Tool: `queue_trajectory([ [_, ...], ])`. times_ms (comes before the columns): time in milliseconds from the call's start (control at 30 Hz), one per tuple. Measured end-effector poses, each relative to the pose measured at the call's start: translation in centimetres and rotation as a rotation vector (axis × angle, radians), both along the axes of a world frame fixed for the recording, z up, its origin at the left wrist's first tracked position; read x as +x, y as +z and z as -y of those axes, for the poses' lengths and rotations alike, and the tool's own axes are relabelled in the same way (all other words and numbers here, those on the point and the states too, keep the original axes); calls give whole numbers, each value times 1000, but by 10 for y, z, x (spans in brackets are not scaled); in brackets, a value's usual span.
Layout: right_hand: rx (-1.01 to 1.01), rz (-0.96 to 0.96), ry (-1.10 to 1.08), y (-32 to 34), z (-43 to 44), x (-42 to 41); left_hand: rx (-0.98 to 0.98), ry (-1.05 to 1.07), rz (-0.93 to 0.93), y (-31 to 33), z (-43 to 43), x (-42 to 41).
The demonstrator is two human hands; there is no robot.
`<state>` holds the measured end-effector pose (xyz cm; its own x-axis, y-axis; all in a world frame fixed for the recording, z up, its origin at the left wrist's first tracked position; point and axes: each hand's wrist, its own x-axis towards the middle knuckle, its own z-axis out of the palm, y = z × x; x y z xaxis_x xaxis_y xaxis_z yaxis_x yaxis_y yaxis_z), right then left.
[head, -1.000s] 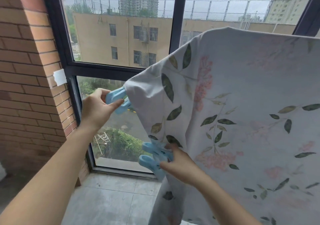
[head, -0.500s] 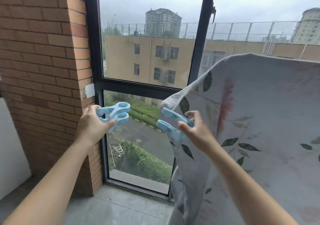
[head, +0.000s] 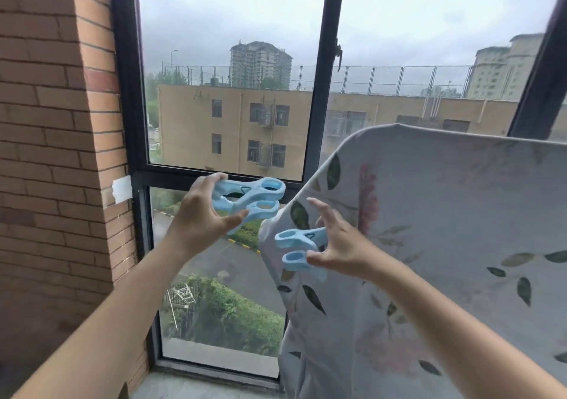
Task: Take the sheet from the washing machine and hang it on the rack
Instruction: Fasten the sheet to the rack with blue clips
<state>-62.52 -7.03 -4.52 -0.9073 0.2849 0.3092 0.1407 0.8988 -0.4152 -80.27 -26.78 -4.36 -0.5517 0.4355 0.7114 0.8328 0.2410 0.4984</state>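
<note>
the sheet [head: 445, 230] looks hung: it drapes over a rack hidden beneath it and fills the right of the frame. the washing-machine part seems done, and only the pegging seems left. nearest, at lower centre, the right hand [head: 346, 248] spreads its fingers [head: 322, 213] wide, yet thumb and fingertips pinch the lower clip [head: 299, 250] at the sheet's left edge. whether that clip bites the cloth i cannot tell. just left and higher, the left hand [head: 199, 217] curls round the upper clip [head: 248, 197], clear of the cloth. behind stands the window frame [head: 316, 92].
</note>
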Motion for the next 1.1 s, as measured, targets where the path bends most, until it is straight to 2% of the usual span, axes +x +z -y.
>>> queue_trajectory([
  [133, 182, 117, 102, 19, -7, 21, -50, -161, -49, 20, -28, 17],
  [233, 211, 186, 125, 27, -12, 35, -88, -271, -25, 32, -38, 26],
  [300, 255, 176, 104, 28, -17, 43, -83, -373, 69, 40, -44, 30],
  [500, 663, 221, -5, 28, -20, 59, -192, -500, 370, 48, -70, 35],
  [633, 752, 208, -30, 23, -27, 69, -286, -582, 540, 45, -89, 43],
  [767, 637, 161, 34, 19, -29, 84, -345, -734, 865, 27, -99, 40],
  [833, 571, 137, 40, 14, -31, 92, -374, -831, 958, 13, -105, 39],
  [1033, 421, 163, -26, 13, -35, 111, -335, -892, 1094, -5, -122, 49],
  [1100, 332, 210, -33, 16, -39, 113, -293, -784, 1090, -5, -124, 53],
])
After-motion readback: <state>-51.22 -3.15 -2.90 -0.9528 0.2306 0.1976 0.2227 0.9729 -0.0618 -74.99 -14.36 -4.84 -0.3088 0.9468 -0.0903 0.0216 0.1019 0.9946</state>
